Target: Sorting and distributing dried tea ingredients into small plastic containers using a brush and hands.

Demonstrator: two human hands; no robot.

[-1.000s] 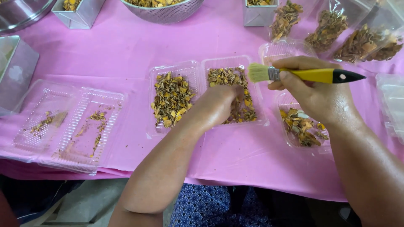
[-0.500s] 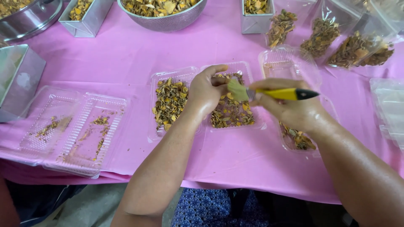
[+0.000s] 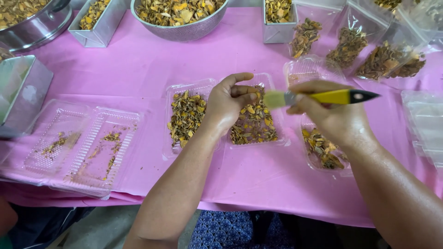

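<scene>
the brush bristles are blurred, and the right hand covers the middle of its handle. the left hand hides part of the open tray and its dried pieces. the right hand and wrist hide much of another tray. the pan, the colander and the bags are cut off by the top edge. a stack of trays runs off the right edge.

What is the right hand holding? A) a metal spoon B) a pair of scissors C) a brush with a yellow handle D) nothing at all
C: the right hand grips a brush with a yellow handle, a dark tip and pale bristles, held above the clear tray of dried pieces that the left hand rests on.
</scene>
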